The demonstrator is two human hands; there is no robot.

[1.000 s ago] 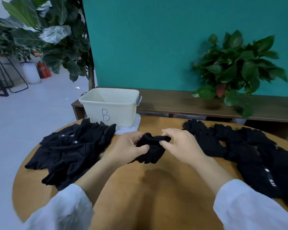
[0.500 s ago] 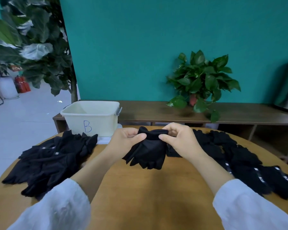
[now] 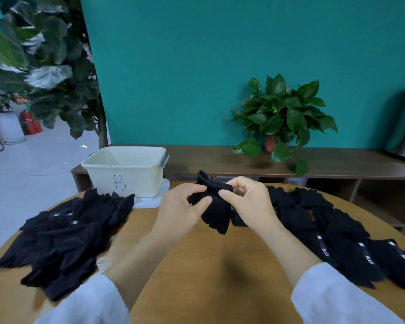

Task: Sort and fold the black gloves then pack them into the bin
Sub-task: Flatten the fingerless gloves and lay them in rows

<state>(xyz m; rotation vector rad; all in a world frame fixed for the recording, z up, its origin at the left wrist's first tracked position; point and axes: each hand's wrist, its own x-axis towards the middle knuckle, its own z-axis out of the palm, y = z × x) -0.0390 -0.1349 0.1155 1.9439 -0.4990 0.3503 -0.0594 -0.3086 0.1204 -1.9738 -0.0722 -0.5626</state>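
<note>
On the left of the table a pile of black gloves [image 3: 63, 239] waits beside the seemingly unfilled bin [image 3: 126, 169]; midway, left hand [image 3: 182, 206] and right hand [image 3: 248, 204] both pinch one glove bundle [image 3: 216, 211] mid-fold, lifted; right, another row of gloves [image 3: 337, 232] remains unpacked.

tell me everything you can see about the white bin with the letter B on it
The bin is a cream-white, slightly translucent plastic tub, rectangular with rounded corners and a rolled rim. A blue handwritten "B" marks its near wall, and a grey latch handle sticks out at its right end. It stands upright and open on what looks like its flat white lid, at the far left edge of the round wooden table. No gloves are visible inside. The left pile of black gloves reaches its base; neither hand touches it.
</note>
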